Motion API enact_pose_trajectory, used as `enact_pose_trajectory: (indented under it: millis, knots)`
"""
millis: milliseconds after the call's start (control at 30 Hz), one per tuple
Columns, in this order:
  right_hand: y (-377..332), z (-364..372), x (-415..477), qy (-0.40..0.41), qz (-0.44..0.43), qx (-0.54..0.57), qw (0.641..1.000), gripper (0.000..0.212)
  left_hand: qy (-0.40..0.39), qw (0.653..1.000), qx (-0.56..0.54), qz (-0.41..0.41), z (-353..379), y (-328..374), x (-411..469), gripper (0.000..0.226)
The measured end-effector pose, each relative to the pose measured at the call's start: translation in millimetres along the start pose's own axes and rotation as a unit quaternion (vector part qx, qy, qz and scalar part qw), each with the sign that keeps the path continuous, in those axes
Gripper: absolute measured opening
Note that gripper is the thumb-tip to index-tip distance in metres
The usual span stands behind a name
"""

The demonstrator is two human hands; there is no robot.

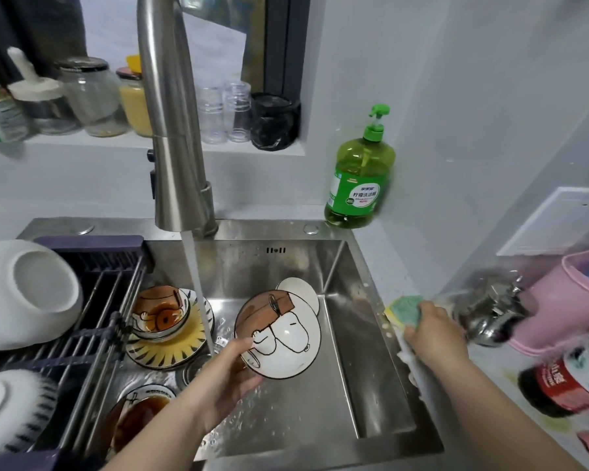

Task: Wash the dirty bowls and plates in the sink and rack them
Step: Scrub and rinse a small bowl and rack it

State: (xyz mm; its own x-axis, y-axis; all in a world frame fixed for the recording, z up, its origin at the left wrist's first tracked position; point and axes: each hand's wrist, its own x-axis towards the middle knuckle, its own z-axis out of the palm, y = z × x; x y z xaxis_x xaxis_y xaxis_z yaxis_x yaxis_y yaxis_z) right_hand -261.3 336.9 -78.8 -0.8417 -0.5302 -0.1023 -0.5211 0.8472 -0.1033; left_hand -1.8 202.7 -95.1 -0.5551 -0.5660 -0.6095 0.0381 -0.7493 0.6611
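Gripping a bowl [279, 334] by its rim, the left hand [232, 365] tilts its inside up for scrubbing. At three o'clock, the right hand [429, 331] clutches a sponge [407, 309].

2 bare forearms, left hand [230, 372] and right hand [434, 334].
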Motion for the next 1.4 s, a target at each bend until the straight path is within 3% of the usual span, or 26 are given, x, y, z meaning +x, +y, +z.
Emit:
enact_pose_trajectory:
  millis: [100,167,233,267,333,433,500,633,700,800,900,933,967,1033,1100,1200,1300,1367,1400]
  knots:
    - [-11.3,-5.4,-4.3,0.003,0.004,0.039,0.999,0.042,-0.014,1.000,-0.020,0.000,-3.8,3.3,-5.7,0.015]
    - [-30.8,-11.3,-18.5,0.031,-0.025,0.194,0.980,0.035,-0.020,0.999,-0.033,-0.001,-8.8,3.8,-8.8,0.017]
    - [-64.4,-20.6,-42.9,0.038,-0.144,0.355,0.923,0.028,-0.023,0.999,-0.030,0.000,-14.9,4.0,-10.9,0.016]
    - [-83.6,-24.8,-57.1,0.024,-0.228,0.385,0.894,0.025,-0.029,0.999,-0.016,0.000,-17.8,3.8,-11.9,0.016]
    - [-117.7,-27.8,-82.0,-0.046,-0.384,0.329,0.861,0.019,-0.039,0.999,0.011,0.004,-23.2,3.6,-13.8,0.022]
    - [-150.1,-10.7,-93.1,-0.083,-0.486,0.192,0.849,0.037,-0.062,0.997,0.048,0.016,-29.0,7.2,-19.0,0.038]
    - [-165.1,-4.7,-93.4,-0.078,-0.490,0.126,0.859,0.035,-0.054,0.997,0.050,0.024,-33.0,7.8,-19.2,0.040]
    - [-187.9,-2.0,-93.4,-0.087,-0.452,-0.051,0.886,0.040,0.013,0.996,0.063,0.066,-35.1,6.7,-19.7,0.015]
    - [-196.5,0.8,-95.3,-0.083,-0.444,-0.134,0.882,0.040,0.020,0.994,0.078,0.075,-34.6,6.7,-18.7,0.019]
    - [-198.2,-3.1,-93.0,-0.147,-0.430,-0.216,0.865,0.036,0.018,0.992,0.100,0.071,-35.7,6.6,-19.1,0.017]
    - [-189.2,-12.7,-89.2,-0.292,-0.425,-0.100,0.851,0.007,0.001,0.995,0.086,0.055,-36.4,4.9,-21.3,0.014]
    - [-184.9,-8.0,-87.6,-0.316,-0.414,-0.026,0.853,0.012,-0.006,0.995,0.077,0.055,-35.7,5.1,-22.1,0.014]
    - [-182.9,-5.5,-89.8,-0.318,-0.401,0.066,0.857,0.020,-0.010,0.996,0.064,0.057,-34.5,5.3,-22.6,0.017]
    - [-183.9,2.7,-90.8,-0.233,-0.384,0.151,0.881,0.001,0.000,0.997,0.044,0.057,-30.3,5.9,-21.3,0.025]
    - [-187.9,7.5,-89.9,-0.142,-0.368,0.082,0.915,0.027,0.023,0.997,0.044,0.054,-25.2,3.3,-17.4,0.022]
    - [-195.4,-3.7,-86.5,-0.117,-0.345,-0.072,0.929,0.039,0.047,0.996,0.052,0.053,-20.1,3.5,-13.2,0.021]
    - [-197.0,-17.4,-86.5,-0.209,-0.367,-0.171,0.890,0.029,0.041,0.995,0.062,0.063,-20.5,8.3,-15.6,0.016]
    - [-191.2,-24.7,-84.1,-0.290,-0.386,-0.119,0.868,0.002,0.020,0.995,0.067,0.064,-20.8,8.7,-18.3,0.013]
    - [-188.7,-21.5,-82.2,-0.313,-0.382,-0.055,0.868,0.013,0.012,0.996,0.061,0.064,-21.8,7.1,-19.5,0.013]
